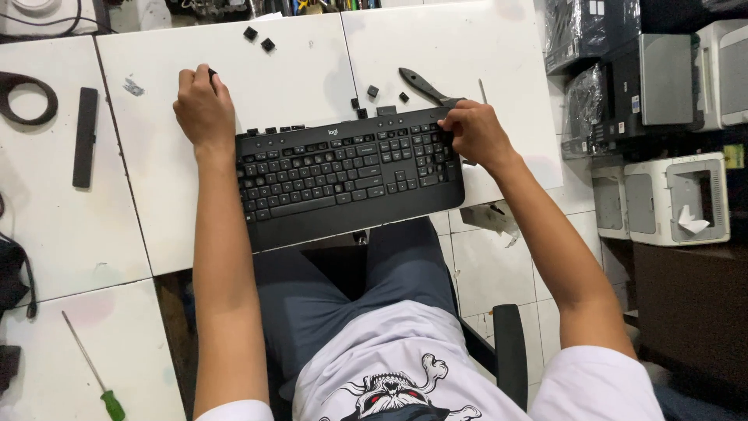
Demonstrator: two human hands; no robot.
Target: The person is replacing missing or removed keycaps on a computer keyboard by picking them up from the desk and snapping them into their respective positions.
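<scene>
A black keyboard (343, 175) with a wrist rest lies on the white table (296, 70), its near edge hanging over my lap. My right hand (475, 132) rests on the keyboard's top right corner, fingers curled over the number-pad keys. My left hand (204, 105) sits on the table just left of the keyboard's top left corner, closed around a small black keycap. Several loose black keycaps (259, 39) lie beyond the keyboard, and more sit along its top edge (372, 91).
A black-handled tool (425, 84) lies behind my right hand. A black bar (85, 136) and a black ring (27, 97) lie at the left, with a green-handled screwdriver (93, 368) on the near left table. Printers (674, 199) stand at the right.
</scene>
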